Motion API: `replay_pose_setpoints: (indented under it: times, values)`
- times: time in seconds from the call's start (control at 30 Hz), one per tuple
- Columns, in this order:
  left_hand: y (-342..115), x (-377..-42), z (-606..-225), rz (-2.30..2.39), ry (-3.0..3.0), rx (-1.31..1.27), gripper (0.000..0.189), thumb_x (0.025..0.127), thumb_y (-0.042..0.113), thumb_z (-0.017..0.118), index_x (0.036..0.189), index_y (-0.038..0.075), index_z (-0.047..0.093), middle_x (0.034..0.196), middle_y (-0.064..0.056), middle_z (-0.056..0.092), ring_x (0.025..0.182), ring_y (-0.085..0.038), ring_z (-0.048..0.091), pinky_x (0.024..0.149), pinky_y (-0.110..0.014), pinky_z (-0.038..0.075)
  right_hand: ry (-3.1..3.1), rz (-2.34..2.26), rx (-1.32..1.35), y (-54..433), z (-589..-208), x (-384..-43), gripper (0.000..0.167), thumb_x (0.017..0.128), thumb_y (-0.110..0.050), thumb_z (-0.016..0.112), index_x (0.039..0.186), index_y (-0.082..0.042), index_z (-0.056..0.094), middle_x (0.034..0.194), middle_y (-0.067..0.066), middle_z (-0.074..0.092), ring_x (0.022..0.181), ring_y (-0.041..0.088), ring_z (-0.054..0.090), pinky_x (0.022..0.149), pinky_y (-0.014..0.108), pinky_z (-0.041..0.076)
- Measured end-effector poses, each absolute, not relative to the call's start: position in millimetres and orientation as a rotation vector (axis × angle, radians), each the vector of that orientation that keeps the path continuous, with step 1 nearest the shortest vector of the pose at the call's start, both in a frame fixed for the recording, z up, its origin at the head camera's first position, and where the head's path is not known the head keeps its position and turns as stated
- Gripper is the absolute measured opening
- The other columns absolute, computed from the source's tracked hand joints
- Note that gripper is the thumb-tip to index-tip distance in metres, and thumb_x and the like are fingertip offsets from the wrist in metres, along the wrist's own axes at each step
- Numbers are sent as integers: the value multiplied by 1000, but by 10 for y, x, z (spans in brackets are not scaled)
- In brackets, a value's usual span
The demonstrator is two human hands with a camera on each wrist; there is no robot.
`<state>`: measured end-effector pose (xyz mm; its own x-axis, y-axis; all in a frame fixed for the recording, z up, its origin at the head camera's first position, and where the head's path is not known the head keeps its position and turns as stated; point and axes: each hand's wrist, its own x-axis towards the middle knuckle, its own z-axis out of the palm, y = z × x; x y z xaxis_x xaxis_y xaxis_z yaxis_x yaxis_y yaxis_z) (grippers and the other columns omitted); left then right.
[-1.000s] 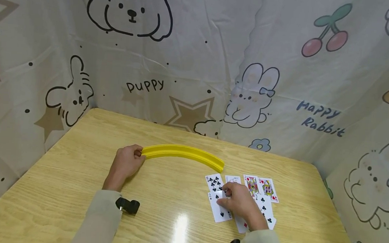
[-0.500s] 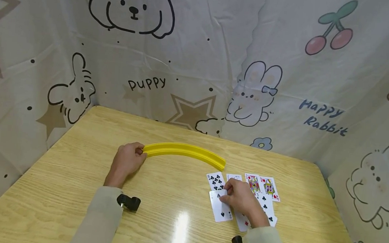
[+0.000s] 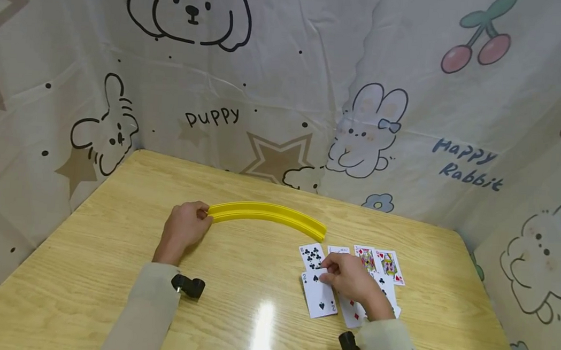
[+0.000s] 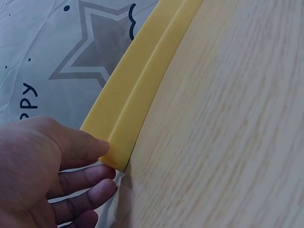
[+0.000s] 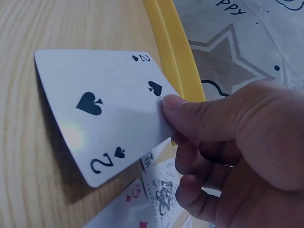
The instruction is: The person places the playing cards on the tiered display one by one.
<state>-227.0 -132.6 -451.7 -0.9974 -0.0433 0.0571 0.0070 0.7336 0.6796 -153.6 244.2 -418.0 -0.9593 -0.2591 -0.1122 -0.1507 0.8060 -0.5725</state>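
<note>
My left hand (image 3: 185, 228) pinches the left end of a yellow curved playing card holder (image 3: 268, 212) standing on the table; in the left wrist view the thumb lies on the holder's (image 4: 128, 99) face. With thumb and fingers, my right hand (image 3: 355, 280) holds the two of spades (image 5: 95, 104) by its upper edge. That card is tilted, its lower part raised off the table in the right wrist view. Under and around the right hand lie several face-up cards, among them a clubs card (image 3: 310, 256), a three of diamonds (image 5: 123, 206) and a joker-like card (image 5: 164, 190), partly covered.
Two face cards (image 3: 389, 264) lie at the right of the group, above a partly hidden clubs card (image 3: 386, 283). A printed cloth (image 3: 276, 89) hangs behind the wooden table (image 3: 235, 279). The holder's right end is close to the cards.
The head view has shifted slightly. The two of spades has changed its tilt a little in the right hand. The left hand stays on the card holder.
</note>
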Motion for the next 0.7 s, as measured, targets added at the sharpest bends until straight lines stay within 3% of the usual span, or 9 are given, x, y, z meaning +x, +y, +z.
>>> replay_pose_setpoints:
  times: [0.7]
  values:
    - [-1325, -2274, -4497, -1115, -2884, 26, 38, 95, 16, 67, 128, -2, 64, 105, -15, 70, 94, -31, 65, 83, -48, 51, 2632, -1124, -393, 2572, -4042, -1684, 4, 91, -4, 71, 90, -3, 67, 80, 1, 61, 74, 19, 54, 66, 28, 45]
